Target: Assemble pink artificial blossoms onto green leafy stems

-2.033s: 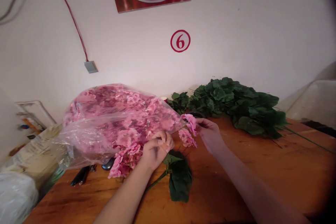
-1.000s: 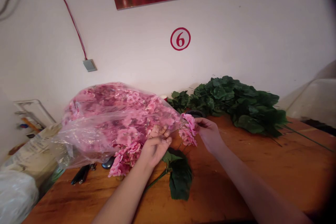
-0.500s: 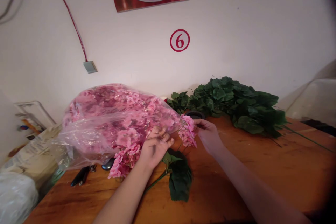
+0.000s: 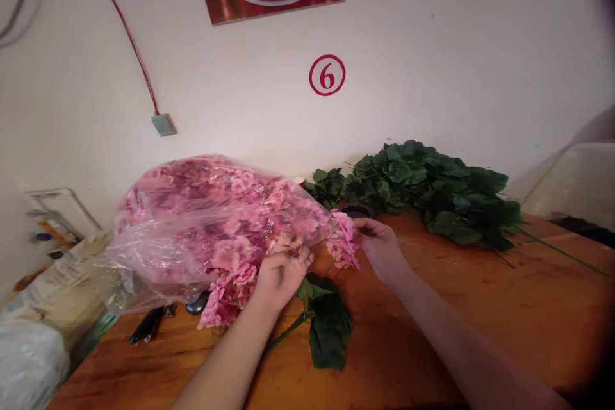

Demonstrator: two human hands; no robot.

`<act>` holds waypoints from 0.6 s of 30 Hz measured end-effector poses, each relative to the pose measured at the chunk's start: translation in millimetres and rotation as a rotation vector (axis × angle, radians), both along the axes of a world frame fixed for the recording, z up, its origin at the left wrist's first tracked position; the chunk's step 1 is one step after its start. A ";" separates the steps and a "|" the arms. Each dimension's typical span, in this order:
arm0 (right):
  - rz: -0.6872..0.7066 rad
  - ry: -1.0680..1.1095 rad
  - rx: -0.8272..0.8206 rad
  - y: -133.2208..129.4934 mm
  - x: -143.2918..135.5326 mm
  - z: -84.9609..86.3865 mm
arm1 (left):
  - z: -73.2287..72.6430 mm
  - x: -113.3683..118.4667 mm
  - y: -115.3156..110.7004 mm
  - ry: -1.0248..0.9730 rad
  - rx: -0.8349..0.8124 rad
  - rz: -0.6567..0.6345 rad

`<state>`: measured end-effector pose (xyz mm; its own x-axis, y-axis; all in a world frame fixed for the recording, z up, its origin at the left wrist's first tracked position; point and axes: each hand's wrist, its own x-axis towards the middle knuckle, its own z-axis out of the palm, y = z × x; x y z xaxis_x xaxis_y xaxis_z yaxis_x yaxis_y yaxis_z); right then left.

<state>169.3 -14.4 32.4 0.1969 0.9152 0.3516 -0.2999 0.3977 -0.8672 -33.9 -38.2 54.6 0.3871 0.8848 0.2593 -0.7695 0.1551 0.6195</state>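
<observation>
My right hand [image 4: 379,246] pinches the edge of a small cluster of pink artificial flowers [image 4: 343,242], just right of the plastic bag's end. Left of it, my left hand [image 4: 286,269] is closed with its fingers curled; what they hold, if anything, is hidden. A clear plastic bag [image 4: 168,224] full of pink artificial flowers lies behind my left hand. Beside my left wrist, a pink flower bunch [image 4: 225,301] pokes out from under the bag's edge. A green artificial leaf stem [image 4: 329,330] lies on the wooden table [image 4: 398,359] between my forearms.
A heap of green artificial leaves [image 4: 432,195] lies at the back right against the wall. Behind the flowers sits a round black dish-like object [image 4: 358,210]. Dark tool-like items [image 4: 148,323] lie at the left, near a white plastic bag [image 4: 31,362].
My left thumb and fingers have drawn in slightly. My right hand stays on the pink flower cluster. The view has shifted a little.
</observation>
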 end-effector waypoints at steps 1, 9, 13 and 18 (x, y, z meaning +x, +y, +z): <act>0.001 0.001 0.000 -0.2 0.0 0.1 | 0.7 0.1 -0.5 0.003 -0.005 0.000; 0.002 -0.013 -0.007 -2.6 -0.5 2.0 | 0.2 0.6 -1.0 -0.032 0.005 -0.020; -0.005 -0.008 -0.013 -4.0 -0.9 3.6 | -0.7 1.0 -1.1 -0.030 0.011 -0.018; -0.003 -0.021 -0.002 -5.0 -0.9 4.7 | -0.8 1.9 -2.6 0.006 0.013 -0.003</act>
<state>168.4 -19.4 37.1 0.1924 0.9154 0.3536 -0.2807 0.3966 -0.8740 -32.0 -40.7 53.8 0.3910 0.8803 0.2689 -0.7655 0.1487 0.6261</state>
